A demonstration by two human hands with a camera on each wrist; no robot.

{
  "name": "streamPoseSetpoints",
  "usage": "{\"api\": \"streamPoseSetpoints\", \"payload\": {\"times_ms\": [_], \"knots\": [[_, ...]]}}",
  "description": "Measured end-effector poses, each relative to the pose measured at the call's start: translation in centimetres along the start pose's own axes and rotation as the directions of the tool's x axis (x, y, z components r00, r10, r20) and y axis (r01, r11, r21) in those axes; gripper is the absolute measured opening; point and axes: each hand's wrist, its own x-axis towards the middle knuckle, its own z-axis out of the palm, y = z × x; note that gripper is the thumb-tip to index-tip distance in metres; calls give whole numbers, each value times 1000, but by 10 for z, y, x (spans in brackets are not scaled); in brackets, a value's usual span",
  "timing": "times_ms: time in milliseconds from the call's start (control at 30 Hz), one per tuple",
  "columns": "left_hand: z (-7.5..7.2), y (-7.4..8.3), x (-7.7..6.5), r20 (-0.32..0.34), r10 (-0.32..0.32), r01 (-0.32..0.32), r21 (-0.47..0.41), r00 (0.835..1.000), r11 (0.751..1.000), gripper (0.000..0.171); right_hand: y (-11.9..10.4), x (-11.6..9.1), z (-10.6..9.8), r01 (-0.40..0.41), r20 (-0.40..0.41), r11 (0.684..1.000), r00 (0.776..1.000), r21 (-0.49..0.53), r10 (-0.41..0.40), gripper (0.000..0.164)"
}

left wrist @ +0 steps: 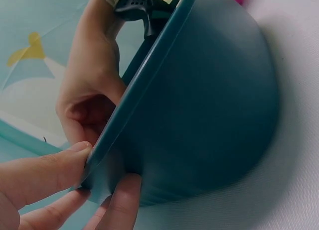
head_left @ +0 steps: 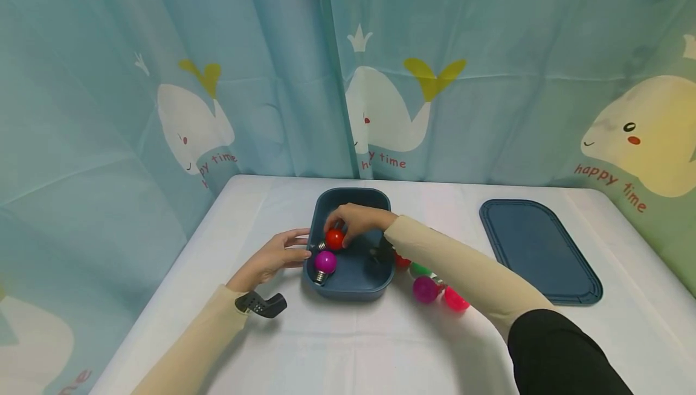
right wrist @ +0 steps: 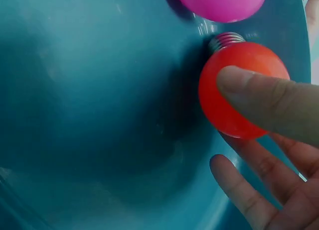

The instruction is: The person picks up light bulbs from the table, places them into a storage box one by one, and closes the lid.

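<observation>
My right hand (head_left: 356, 220) reaches into a dark blue rectangular bin (head_left: 353, 289) and holds a red light bulb (head_left: 335, 239) between thumb and fingers. In the right wrist view the thumb lies across the red bulb (right wrist: 239, 110), its metal screw base pointing towards a magenta bulb (right wrist: 227, 3). That magenta bulb (head_left: 325, 262) lies in the bin's near left part, base towards the front. The left hand (head_left: 277, 256) is at the bin's left side. Up close, its fairly straight fingers (left wrist: 124, 200) touch the rim and outer wall.
Several bulbs lie on the white table right of the bin, partly behind the right sleeve: a magenta bulb (head_left: 426, 290), a pinkish-red bulb (head_left: 455, 300), a green bulb (head_left: 420, 270). A dark blue lid (head_left: 538, 250) lies farther right. A whale-print curtain (head_left: 272, 81) hangs behind.
</observation>
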Motion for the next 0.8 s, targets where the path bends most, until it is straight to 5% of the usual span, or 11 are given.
{"api": "streamPoseSetpoints", "payload": {"times_ms": [467, 800], "knots": [[0, 2, -1, 3, -2, 2, 5, 1000, 1000, 62, 3, 4, 2, -66, 54, 997, 996, 26, 65, 48], [0, 3, -2, 11, -4, 4, 1, 1000, 1000, 62, 2, -5, -12, 6, 65, 998, 998, 65, -10, 54]]}}
